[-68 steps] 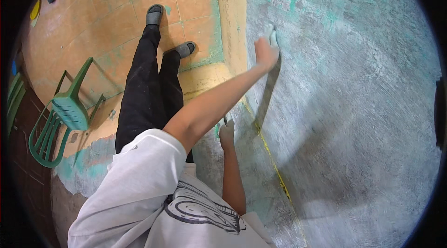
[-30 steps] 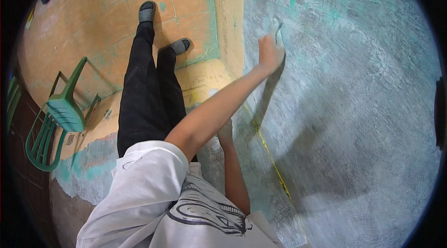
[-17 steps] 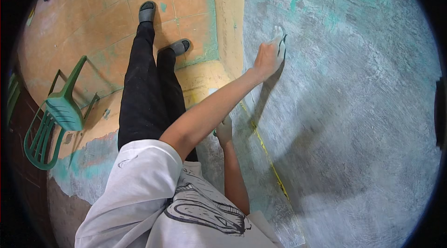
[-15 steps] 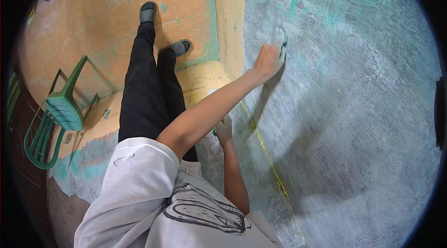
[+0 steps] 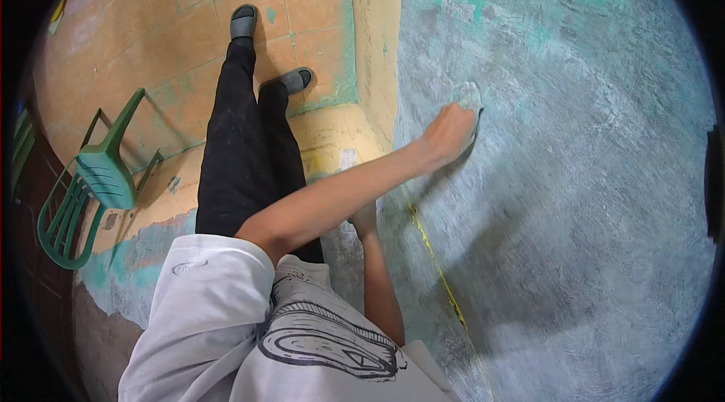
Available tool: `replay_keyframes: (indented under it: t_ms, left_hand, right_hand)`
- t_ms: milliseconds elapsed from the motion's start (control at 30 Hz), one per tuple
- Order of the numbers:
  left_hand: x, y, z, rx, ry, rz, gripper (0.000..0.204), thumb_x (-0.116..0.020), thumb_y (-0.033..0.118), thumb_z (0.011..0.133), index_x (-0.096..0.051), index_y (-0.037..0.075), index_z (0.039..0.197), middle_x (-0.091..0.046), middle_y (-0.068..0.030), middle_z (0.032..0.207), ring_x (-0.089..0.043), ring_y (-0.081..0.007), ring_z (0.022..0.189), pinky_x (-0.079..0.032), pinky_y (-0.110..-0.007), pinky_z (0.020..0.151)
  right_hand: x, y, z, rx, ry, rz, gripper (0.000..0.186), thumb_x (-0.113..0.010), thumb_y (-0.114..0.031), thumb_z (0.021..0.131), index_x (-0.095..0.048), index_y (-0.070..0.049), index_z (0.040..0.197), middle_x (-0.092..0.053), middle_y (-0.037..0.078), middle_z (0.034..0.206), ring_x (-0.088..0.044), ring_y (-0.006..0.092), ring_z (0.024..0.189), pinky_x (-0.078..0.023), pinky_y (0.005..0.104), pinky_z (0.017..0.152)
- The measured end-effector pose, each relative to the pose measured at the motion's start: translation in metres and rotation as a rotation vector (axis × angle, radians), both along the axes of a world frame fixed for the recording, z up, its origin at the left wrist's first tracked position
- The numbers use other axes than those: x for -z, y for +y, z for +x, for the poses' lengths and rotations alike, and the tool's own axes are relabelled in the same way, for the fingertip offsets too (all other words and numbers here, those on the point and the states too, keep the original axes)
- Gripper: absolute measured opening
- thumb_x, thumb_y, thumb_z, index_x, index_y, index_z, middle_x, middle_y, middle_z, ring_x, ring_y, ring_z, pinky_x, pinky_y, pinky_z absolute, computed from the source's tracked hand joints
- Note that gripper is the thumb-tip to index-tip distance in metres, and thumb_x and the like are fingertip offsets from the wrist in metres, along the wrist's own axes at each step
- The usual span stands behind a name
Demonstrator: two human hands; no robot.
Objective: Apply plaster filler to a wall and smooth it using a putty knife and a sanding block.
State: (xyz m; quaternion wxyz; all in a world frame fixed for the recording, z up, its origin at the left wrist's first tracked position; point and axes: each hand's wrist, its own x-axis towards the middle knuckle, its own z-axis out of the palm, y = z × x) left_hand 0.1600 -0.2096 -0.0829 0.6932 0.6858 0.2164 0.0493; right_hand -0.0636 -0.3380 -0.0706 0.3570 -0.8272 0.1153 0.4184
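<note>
My left hand (image 5: 447,134) reaches across to the wall on the right, its fingers wrapped round a pale, dusty pad (image 5: 470,96) with a dark edge, which lies against the wall. It resembles sandpaper, but its kind is not clear. The wall (image 5: 559,123) is rough, grey-blue and patchy, with green paint left toward the top. Below my left forearm, my right hand (image 5: 365,221) stays low near my legs and looks closed. Its fingers are mostly covered by the forearm, so what it holds cannot be made out.
A green plastic chair (image 5: 106,175) stands at the left. Orange floor tiles (image 5: 181,47) lie under my sandalled feet at the far side. Along the wall's lower part runs a yellow line (image 5: 442,270). A cream-coloured strip (image 5: 375,32) borders the wall's left edge.
My left hand and the pad have moved nearer and slightly right along the wall. A green bit beside my right hand is now hidden by my left forearm.
</note>
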Motion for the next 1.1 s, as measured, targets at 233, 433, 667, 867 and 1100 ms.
replay_keyframes:
  t_ms: [233, 433, 667, 867, 1100]
  left_hand:
    - [0.056, 0.042, 0.018, -0.118, 0.179, 0.046, 0.005, -0.053, -0.008, 0.071, -0.058, -0.009, 0.071, -0.059, -0.0331, 0.078, -0.062, -0.0488, 0.078, -0.05, -0.051, 0.066]
    - [-0.014, -0.003, -0.002, -0.118, -0.01, -0.098, 0.006, -0.052, -0.008, 0.07, -0.057, -0.007, 0.068, -0.059, -0.0308, 0.075, -0.06, -0.0494, 0.075, -0.047, -0.054, 0.065]
    - [0.067, 0.044, 0.023, -0.198, 0.183, 0.047, 0.005, -0.055, -0.007, 0.07, -0.059, -0.008, 0.073, -0.059, -0.0312, 0.074, -0.061, -0.049, 0.075, -0.05, -0.052, 0.065]
    - [-0.035, 0.003, -0.001, -0.21, 0.013, -0.26, 0.008, -0.058, -0.004, 0.074, -0.058, -0.007, 0.082, -0.06, -0.0304, 0.076, -0.062, -0.0482, 0.076, -0.051, -0.05, 0.063]
    - [0.042, 0.043, 0.025, -0.283, 0.286, -0.085, 0.024, -0.056, 0.002, 0.082, -0.059, -0.004, 0.105, -0.06, -0.0314, 0.09, -0.061, -0.0459, 0.088, -0.05, -0.047, 0.075]
  right_hand:
    - [-0.005, 0.008, 0.008, -0.03, 0.094, -0.104, 0.019, -0.05, -0.013, 0.094, -0.057, 0.005, 0.099, -0.06, 0.012, 0.08, -0.056, 0.0194, 0.077, -0.046, 0.0351, 0.072]
    - [0.0, -0.006, 0.008, 0.014, -0.039, -0.076, 0.019, -0.051, -0.013, 0.093, -0.057, 0.004, 0.098, -0.058, 0.011, 0.076, -0.056, 0.0198, 0.074, -0.046, 0.0353, 0.069]
    - [-0.01, 0.021, 0.017, 0.117, 0.219, -0.127, 0.013, -0.052, -0.014, 0.093, -0.055, -0.002, 0.088, -0.053, 0.001, 0.07, -0.051, 0.0092, 0.06, -0.041, 0.0267, 0.051]
    - [0.014, -0.009, -0.002, 0.02, -0.266, -0.011, 0.027, -0.058, -0.018, 0.092, -0.064, 0.004, 0.106, -0.066, 0.004, 0.082, -0.062, 0.0191, 0.081, -0.048, 0.0331, 0.073]
    - [-0.004, 0.02, 0.016, 0.125, 0.224, -0.133, 0.021, -0.055, -0.019, 0.094, -0.062, -0.001, 0.086, -0.06, 0.002, 0.072, -0.052, 0.0103, 0.061, -0.039, 0.0289, 0.053]
